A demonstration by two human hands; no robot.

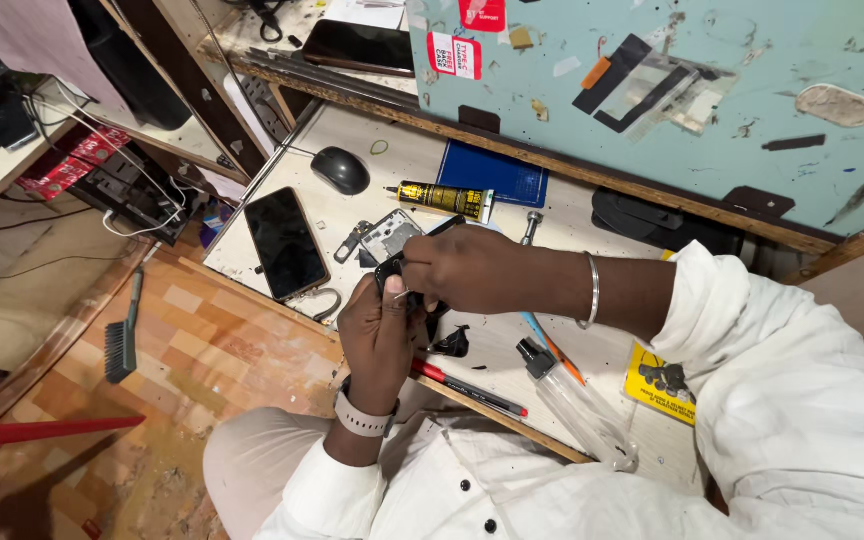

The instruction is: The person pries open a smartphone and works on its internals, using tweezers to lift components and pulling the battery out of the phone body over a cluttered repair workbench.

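While both hands meet over the bench's near edge, a small dark phone part (389, 270) is worked between them.
Left hand (377, 335) clasps the part from below, steadying it; right hand (462, 265) pinches a thin metal tool (402, 293) at it. Outward: opened phone frame (389, 236), black phone (285, 243) face-up toward the left edge, glue tube (444, 199) and mouse (340, 169) toward the back, red pen (467, 387), clear bottle (577, 405).

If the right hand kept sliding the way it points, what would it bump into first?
The right hand points leftward across the white workbench. Past the small dark part both hands hold, the black smartphone lying flat looks first in line, though the hand may sit higher and pass over it.
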